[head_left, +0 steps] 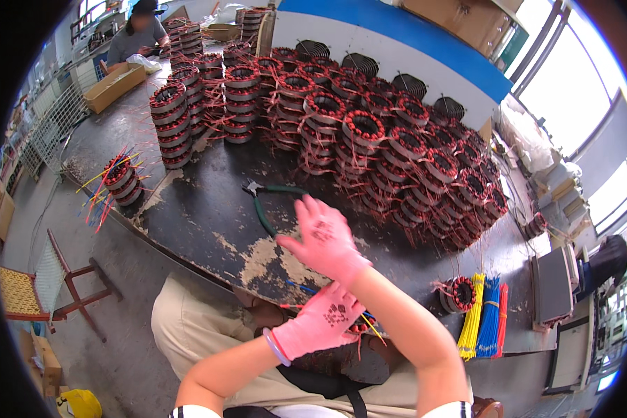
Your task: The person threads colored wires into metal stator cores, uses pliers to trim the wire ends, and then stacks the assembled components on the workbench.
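Observation:
My left hand (320, 322), in a pink glove, is closed over a wound motor stator (359, 327) at the table's front edge. The hand covers most of it; blue, red and yellow wire ends stick out around the fingers. My right hand (325, 239), gloved alike, reaches across above the left one with its fingers stretched out and nothing in them. Just past its fingertips lie diagonal cutters (260, 209) with green handles, spread apart on the worn black tabletop (195, 209).
Tall stacks of red-wound stators (327, 132) fill the far side. A short stack with coloured leads (122, 180) stands left. At right are a single stator (458, 295) and yellow, blue and red wire bundles (490, 317). A person (141, 38) sits at the far left.

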Demonstrator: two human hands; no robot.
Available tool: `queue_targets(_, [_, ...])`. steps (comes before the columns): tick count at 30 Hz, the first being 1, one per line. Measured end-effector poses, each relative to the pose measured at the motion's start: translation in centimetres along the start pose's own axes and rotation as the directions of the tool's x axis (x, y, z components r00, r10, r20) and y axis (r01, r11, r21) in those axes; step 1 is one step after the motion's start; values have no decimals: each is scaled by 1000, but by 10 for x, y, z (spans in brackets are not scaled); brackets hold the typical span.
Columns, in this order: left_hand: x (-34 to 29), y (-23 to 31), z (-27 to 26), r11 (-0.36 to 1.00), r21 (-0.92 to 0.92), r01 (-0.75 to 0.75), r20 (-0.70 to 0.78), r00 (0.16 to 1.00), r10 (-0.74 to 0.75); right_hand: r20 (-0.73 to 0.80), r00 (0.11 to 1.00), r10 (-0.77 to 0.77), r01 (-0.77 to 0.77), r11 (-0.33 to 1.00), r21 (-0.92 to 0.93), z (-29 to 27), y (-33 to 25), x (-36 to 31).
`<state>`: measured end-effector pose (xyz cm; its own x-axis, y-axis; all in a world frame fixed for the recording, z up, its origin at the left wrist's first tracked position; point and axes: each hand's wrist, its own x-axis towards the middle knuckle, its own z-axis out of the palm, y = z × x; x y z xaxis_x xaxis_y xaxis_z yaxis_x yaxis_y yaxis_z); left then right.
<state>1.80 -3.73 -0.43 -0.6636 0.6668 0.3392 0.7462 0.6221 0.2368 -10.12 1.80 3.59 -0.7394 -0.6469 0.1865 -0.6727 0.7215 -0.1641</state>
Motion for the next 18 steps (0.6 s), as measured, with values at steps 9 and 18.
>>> queue_targets(9, [-11,-3,32,968,-247,48,32,999,-42,357,885,299,-208,940,-271,36,-11,104])
queue_targets(18, [-4,-1,11,995,-96,23,15,1000,-21,323,840,437,-525,806,274,14,19,78])
